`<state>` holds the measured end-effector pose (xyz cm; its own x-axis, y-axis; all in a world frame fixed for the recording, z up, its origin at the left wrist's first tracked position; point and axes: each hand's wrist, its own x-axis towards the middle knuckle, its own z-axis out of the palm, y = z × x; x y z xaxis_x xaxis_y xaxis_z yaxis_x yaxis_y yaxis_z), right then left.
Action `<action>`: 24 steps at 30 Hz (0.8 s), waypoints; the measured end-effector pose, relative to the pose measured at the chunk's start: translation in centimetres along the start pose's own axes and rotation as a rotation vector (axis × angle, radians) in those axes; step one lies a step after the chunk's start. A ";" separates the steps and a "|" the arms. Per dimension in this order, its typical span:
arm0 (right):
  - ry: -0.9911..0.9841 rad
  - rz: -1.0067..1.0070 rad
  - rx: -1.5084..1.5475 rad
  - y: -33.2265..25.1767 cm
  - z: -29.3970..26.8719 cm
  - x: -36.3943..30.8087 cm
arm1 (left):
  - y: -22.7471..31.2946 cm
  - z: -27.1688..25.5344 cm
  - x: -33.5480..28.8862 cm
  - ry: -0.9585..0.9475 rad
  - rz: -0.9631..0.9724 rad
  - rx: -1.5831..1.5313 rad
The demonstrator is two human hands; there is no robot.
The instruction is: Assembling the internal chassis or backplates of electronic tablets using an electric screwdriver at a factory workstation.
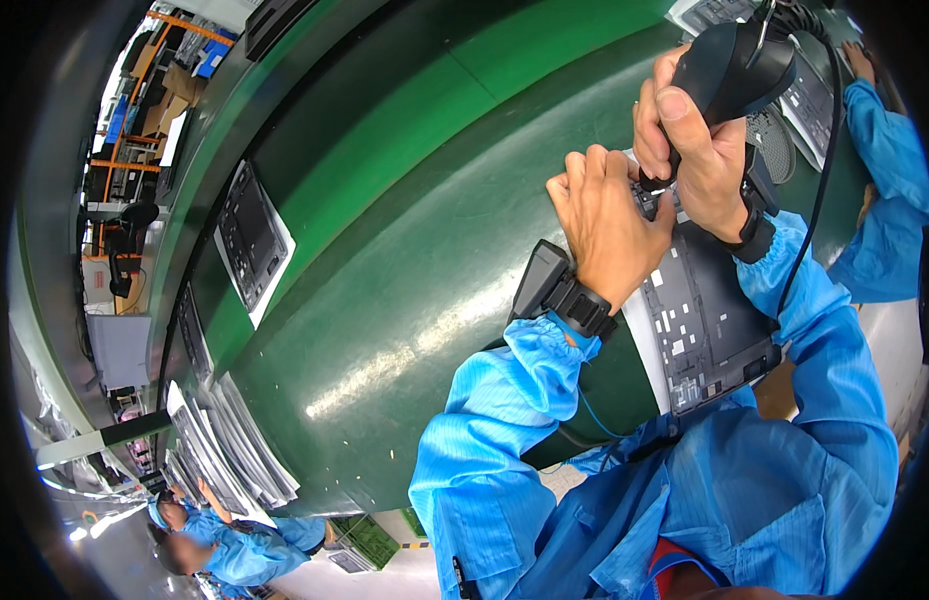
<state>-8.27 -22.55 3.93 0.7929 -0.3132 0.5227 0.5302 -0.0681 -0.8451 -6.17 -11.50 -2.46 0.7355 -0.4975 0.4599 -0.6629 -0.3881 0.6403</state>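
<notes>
In front of me lies a dark, flat laptop casing, with small white patches along one side and a white sheet under its left edge. My right hand is closed around a black hand-held tool that has a metal hook loop and a cord. The tool's narrow end points down at the far part of the casing. My left hand rests beside that end, its fingers bent but apart and its thumb near the casing. What lies under the left fingers is hidden. Both wrists wear black strapped devices.
More dark casings lie on white sheets along the green bench strip at left. Stacked sheets stand at the bench's near left end. A black cable hangs at right, near a co-worker's blue sleeve. People are at lower left.
</notes>
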 end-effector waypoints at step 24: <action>0.052 -0.063 0.089 -3.3 -3.2 2.7 | -0.9 -3.3 0.2 -0.028 -0.054 -0.112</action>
<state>-8.84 -26.24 7.77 0.7419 -0.3595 0.5660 0.6048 -0.0059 -0.7964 -4.96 -8.71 -0.88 0.7645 -0.5006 0.4061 -0.6013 -0.3268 0.7291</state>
